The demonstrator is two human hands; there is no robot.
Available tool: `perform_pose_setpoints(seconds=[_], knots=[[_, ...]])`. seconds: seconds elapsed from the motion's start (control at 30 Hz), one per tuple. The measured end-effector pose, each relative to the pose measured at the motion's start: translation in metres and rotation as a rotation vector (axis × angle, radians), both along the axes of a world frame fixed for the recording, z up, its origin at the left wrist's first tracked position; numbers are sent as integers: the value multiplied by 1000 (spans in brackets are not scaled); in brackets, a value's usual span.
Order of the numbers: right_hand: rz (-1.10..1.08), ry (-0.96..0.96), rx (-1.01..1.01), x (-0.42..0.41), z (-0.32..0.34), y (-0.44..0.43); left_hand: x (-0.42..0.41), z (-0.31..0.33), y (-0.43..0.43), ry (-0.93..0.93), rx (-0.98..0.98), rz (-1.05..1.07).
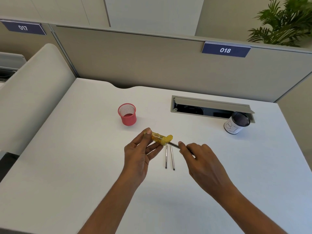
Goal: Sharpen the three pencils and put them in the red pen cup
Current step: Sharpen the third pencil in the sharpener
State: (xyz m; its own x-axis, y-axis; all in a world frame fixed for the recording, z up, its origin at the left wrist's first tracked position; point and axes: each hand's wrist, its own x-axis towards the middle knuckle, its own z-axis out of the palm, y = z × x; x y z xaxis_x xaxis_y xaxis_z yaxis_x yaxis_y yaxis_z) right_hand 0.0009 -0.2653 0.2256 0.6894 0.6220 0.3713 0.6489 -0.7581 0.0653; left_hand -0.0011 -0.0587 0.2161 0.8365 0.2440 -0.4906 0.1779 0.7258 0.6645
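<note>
Your left hand [140, 154] grips the yellow sharpener [159, 138], thumb over the far end of its clear barrel and fingers curled beneath it. Your right hand [202, 159] pinches one pencil [174, 145] between thumb and fingertips, close to the sharpener. The pencil runs from your right hand toward 10 o'clock, and its far end meets the sharpener's yellow cap. You cannot tell from here how deep it sits in the hole. Both hands hold their things up off the white desk [76, 157]. The barrel shows orange-brown bits inside.

The other two pencils [166, 157] lie on the desk at 6 o'clock from the sharpener, just below it. They lie side by side, nearly parallel and slightly apart, with their dark ends toward you. Their far ends are too small to judge for sharpness.

The red pen cup [127, 114] stands upright at 11 o'clock from the sharpener, near it but apart. No pencil shows in it.

At 2 o'clock from your right hand, well apart, a black mesh cup [236, 124] wrapped in white paper stands at the right end of an open cable hatch [211, 103]. Beyond that, at 12 o'clock, the grey partition carries a blue sign reading 018 [225, 50]. A green plant [287, 22] rises at 1 o'clock behind it.
</note>
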Motion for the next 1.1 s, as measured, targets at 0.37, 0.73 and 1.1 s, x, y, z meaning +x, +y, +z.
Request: perform_pose_setpoints(seconds=[0.37, 0.73, 1.1], knots=[[-487, 1067, 868, 8, 22, 30, -6, 1, 1, -52, 100, -12], [-5, 107, 159, -7, 6, 25, -8, 3, 3, -40, 88, 24], [-522, 1255, 1033, 10, 27, 41, -8, 4, 10, -61, 159, -15]])
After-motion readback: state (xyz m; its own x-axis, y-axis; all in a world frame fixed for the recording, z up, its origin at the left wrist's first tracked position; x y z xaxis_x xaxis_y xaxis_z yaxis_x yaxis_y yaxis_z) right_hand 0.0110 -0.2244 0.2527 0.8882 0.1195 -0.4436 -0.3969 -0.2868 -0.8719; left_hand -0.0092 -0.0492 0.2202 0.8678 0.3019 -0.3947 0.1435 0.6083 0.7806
